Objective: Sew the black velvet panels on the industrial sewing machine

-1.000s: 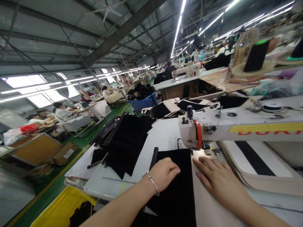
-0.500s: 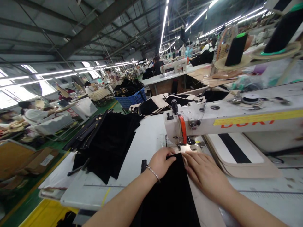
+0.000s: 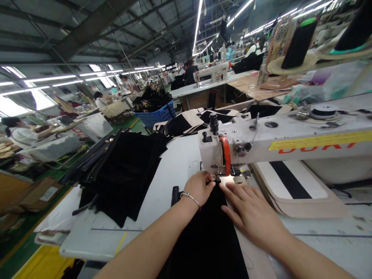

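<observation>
A black fabric panel (image 3: 207, 236) lies in front of me over a pale beige piece (image 3: 252, 254), its far edge at the presser foot of the white sewing machine (image 3: 255, 133). Close to the foot, my left hand (image 3: 199, 190) pinches the panel's far left corner between thumb and fingers; a bracelet circles that wrist. My right hand (image 3: 251, 209) rests flat along the panel's right edge and the beige piece, fingers stretched and thumb apart. The machine's needle area is small and partly hidden by my left fingertips.
A stack of black pieces (image 3: 124, 170) sits at the left of the table. Beige panels with a black stripe (image 3: 305, 205) lie under the machine arm. Behind are more cut pieces (image 3: 186, 122), a blue crate (image 3: 157, 116) and thread cones (image 3: 299, 44). Other people work farther off.
The black panel's far edge has moved forward to the presser foot, with my left hand along. My right thumb has spread away from the fingers. The view has shifted slightly right.
</observation>
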